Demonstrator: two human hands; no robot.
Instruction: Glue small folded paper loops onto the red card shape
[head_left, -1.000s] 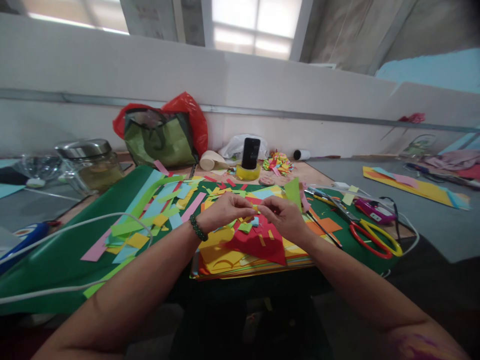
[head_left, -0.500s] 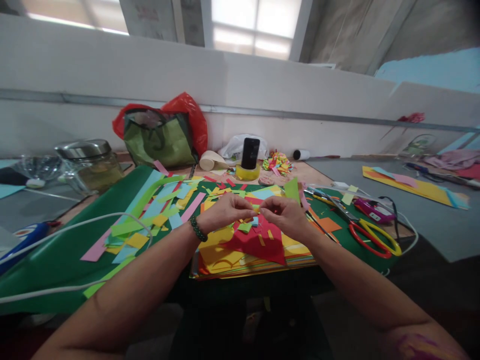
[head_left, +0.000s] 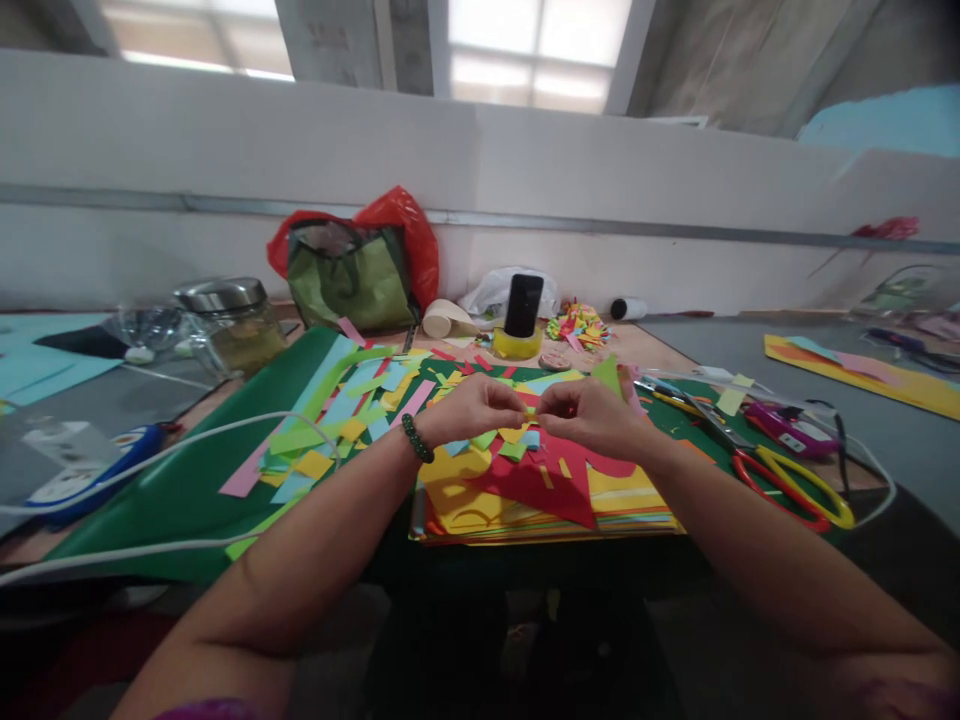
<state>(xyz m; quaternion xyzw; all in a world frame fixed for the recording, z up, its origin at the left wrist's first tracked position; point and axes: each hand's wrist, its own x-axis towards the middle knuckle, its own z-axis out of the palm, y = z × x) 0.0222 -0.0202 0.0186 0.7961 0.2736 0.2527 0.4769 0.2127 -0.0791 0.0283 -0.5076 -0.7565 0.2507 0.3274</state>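
Both hands meet over a stack of coloured paper [head_left: 457, 520]. Between their fingertips is a small piece of yellow paper [head_left: 530, 414]. My left hand [head_left: 472, 408], with a dark green bead bracelet [head_left: 417, 440] at the wrist, pinches its left end. On the other side my right hand [head_left: 589, 412] pinches it with thumb and forefinger. Below them lies a red paper sheet [head_left: 536, 490] with small green, blue and yellow scraps on it. A green scrap [head_left: 513, 451] rests just under the fingers.
Large scissors [head_left: 802, 490] with red and yellow handles lie at the right beside a purple tool [head_left: 795, 428]. Paper strips [head_left: 247, 470] cover the green mat [head_left: 165, 510] at left, crossed by a white cable [head_left: 150, 550]. A phone [head_left: 523, 305] stands at the back near a glass jar [head_left: 240, 335].
The view has turned slightly left, so everything sits further right in the picture. Both hands still pinch the yellow paper, their fingertips close together.
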